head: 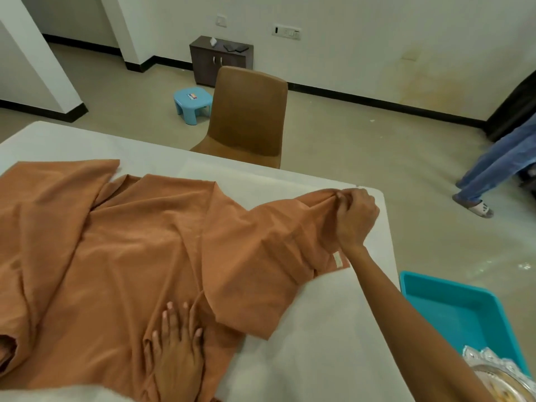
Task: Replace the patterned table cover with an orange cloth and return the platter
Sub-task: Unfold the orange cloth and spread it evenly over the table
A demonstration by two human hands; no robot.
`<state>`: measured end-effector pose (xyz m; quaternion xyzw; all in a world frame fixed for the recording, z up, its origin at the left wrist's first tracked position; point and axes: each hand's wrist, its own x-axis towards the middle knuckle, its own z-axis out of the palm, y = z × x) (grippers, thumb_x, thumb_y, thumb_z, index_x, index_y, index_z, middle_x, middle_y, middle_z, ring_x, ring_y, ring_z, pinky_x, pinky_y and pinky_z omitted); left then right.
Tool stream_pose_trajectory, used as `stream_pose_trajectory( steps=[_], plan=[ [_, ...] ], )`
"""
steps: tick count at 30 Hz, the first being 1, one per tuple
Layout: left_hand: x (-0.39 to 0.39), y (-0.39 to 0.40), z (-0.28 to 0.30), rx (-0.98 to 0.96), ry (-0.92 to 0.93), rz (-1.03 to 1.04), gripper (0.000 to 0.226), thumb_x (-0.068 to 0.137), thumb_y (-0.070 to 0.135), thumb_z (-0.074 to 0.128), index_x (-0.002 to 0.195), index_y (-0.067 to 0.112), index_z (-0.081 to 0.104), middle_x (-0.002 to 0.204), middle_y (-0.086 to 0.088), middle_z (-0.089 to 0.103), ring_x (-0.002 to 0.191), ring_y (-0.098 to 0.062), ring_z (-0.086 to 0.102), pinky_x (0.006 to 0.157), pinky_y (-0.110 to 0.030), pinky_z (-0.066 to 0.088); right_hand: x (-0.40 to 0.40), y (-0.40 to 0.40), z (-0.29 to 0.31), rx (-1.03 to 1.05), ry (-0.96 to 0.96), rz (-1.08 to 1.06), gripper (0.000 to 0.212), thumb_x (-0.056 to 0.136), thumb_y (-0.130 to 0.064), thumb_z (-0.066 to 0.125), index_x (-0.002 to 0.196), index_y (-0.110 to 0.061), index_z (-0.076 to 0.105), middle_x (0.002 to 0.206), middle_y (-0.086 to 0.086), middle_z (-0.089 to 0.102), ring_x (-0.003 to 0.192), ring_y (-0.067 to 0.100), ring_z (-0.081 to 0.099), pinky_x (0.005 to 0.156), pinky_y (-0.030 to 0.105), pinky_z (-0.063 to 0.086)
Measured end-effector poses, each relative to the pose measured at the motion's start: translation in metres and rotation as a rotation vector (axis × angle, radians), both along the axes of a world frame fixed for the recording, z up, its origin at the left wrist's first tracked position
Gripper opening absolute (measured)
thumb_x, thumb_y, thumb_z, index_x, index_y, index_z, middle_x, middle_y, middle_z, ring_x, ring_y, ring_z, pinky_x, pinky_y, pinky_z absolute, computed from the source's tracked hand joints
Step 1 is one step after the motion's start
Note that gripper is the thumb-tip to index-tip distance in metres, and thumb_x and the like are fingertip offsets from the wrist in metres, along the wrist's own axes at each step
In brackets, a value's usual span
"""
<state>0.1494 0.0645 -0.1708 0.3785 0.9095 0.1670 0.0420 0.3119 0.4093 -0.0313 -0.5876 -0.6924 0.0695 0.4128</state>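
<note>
My right hand (355, 217) pinches a bunched edge of the orange cloth (130, 242) near the table's far right corner, fingers closed on the fold. My left hand (177, 352) lies flat on the cloth at the near side, fingers spread, pressing it down.

Cloth rumpled, only part unfolded; it covers the left and middle of the table (319, 343), right side and far strip bare white. A small pale tag (337, 260) shows on the cloth just below my right wrist; writing too small to read.

Right of the table, lower down: teal tray (452, 311), empty where visible. At its near corner, just beside my right forearm, the platter (493, 375), silvery scalloped rim, cut off by the frame edge.

Across the table: brown chair (246, 117) tucked against the far edge. Behind it a blue stool (193, 104) with a sticker, unreadable, and a dark cabinet (214, 60) at the wall. Far right: a person's legs (499, 166) in jeans, sandal on the floor.
</note>
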Motion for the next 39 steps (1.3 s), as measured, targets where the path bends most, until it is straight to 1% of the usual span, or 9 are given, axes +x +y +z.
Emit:
stream_pose_trajectory(
  steps=[3, 5, 10, 14, 17, 23, 28, 34, 39],
  plan=[
    [-0.017, -0.035, 0.000, 0.021, 0.062, 0.019, 0.060, 0.097, 0.053, 0.007, 0.152, 0.028, 0.006, 0.159, -0.004, 0.009, 0.130, -0.033, 0.033, 0.097, -0.053, 0.029, 0.021, 0.002, -0.020, -0.436, -0.435, 0.049, 0.014, 0.090, -0.017, 0.050, 0.084, -0.013, 0.062, 0.086, 0.005, 0.063, 0.090, 0.027, 0.058, 0.088, 0.037, 0.037],
    [-0.018, -0.045, 0.007, 0.029, 0.075, 0.024, 0.069, 0.094, 0.061, 0.009, 0.151, 0.021, 0.016, 0.155, -0.013, 0.022, 0.130, -0.034, 0.034, 0.099, -0.053, 0.029, 0.029, -0.002, -0.029, -0.676, -0.672, 0.114, 0.015, 0.089, -0.024, 0.055, 0.095, -0.012, 0.062, 0.094, 0.004, 0.063, 0.101, 0.027, 0.059, 0.103, 0.043, 0.030],
    [-0.013, 0.016, 0.049, 0.099, -0.015, 0.012, 0.068, 0.098, 0.052, 0.010, 0.147, 0.009, 0.030, 0.153, -0.017, 0.026, 0.139, -0.034, 0.026, 0.109, -0.053, 0.021, -0.010, 0.005, -0.042, -0.537, -0.329, 0.284, 0.040, 0.090, -0.001, 0.050, 0.128, -0.013, 0.056, 0.132, 0.008, 0.057, 0.117, 0.026, 0.054, 0.097, 0.034, 0.040],
    [-0.011, 0.078, 0.060, 0.062, -0.052, -0.011, 0.063, 0.100, 0.047, 0.011, 0.147, 0.010, 0.032, 0.152, -0.019, 0.027, 0.139, -0.034, 0.029, 0.109, -0.054, 0.024, -0.049, 0.000, -0.061, -0.750, -0.535, 0.616, 0.041, 0.091, -0.020, 0.057, 0.132, -0.016, 0.052, 0.130, 0.009, 0.056, 0.115, 0.026, 0.054, 0.097, 0.036, 0.042],
    [-0.011, 0.099, 0.057, 0.046, 0.000, -0.077, 0.062, 0.100, 0.049, 0.009, 0.149, 0.014, 0.027, 0.155, -0.014, 0.021, 0.143, -0.029, 0.021, 0.113, -0.052, 0.017, -0.061, -0.028, -0.078, -0.711, -0.671, 0.717, 0.031, 0.090, -0.024, 0.051, 0.120, -0.020, 0.059, 0.117, 0.008, 0.059, 0.104, 0.029, 0.058, 0.089, 0.036, 0.045],
    [-0.027, 0.080, 0.023, 0.030, -0.035, -0.031, 0.071, 0.097, 0.056, 0.007, 0.148, 0.011, 0.028, 0.153, -0.019, 0.026, 0.139, -0.035, 0.028, 0.109, -0.053, 0.021, -0.058, -0.035, -0.069, -0.667, -0.404, 0.607, 0.017, 0.080, -0.012, 0.057, 0.065, -0.018, 0.062, 0.072, -0.002, 0.059, 0.075, 0.021, 0.059, 0.058, 0.025, 0.041],
    [-0.034, 0.047, -0.008, -0.071, -0.084, 0.022, 0.077, 0.093, 0.063, 0.007, 0.145, 0.010, 0.029, 0.150, -0.020, 0.032, 0.133, -0.036, 0.035, 0.103, -0.057, 0.027, -0.093, 0.029, -0.016, -0.388, -0.266, 0.459, 0.016, 0.075, -0.010, 0.059, 0.082, -0.016, 0.071, 0.089, 0.002, 0.066, 0.086, 0.024, 0.060, 0.075, 0.039, 0.048],
    [-0.045, 0.030, -0.019, -0.062, -0.125, 0.034, 0.078, 0.088, 0.069, 0.008, 0.152, 0.024, 0.008, 0.146, -0.016, 0.037, 0.128, -0.033, 0.037, 0.099, -0.050, 0.027, -0.118, 0.083, 0.039, -0.173, -0.099, 0.188, 0.020, 0.087, -0.008, 0.052, 0.098, -0.012, 0.069, 0.106, 0.009, 0.061, 0.093, 0.028, 0.059, 0.082, 0.036, 0.044],
    [-0.042, 0.028, -0.015, 0.039, -0.111, -0.092, 0.075, 0.090, 0.066, 0.007, 0.152, 0.025, 0.000, 0.160, 0.005, -0.002, 0.146, -0.009, 0.001, 0.106, -0.039, 0.018, -0.105, 0.011, -0.013, -0.305, -0.216, 0.252, 0.052, 0.096, -0.016, 0.044, 0.145, -0.015, 0.026, 0.151, 0.010, 0.027, 0.138, 0.028, 0.025, 0.115, 0.042, 0.017]
  ],
)
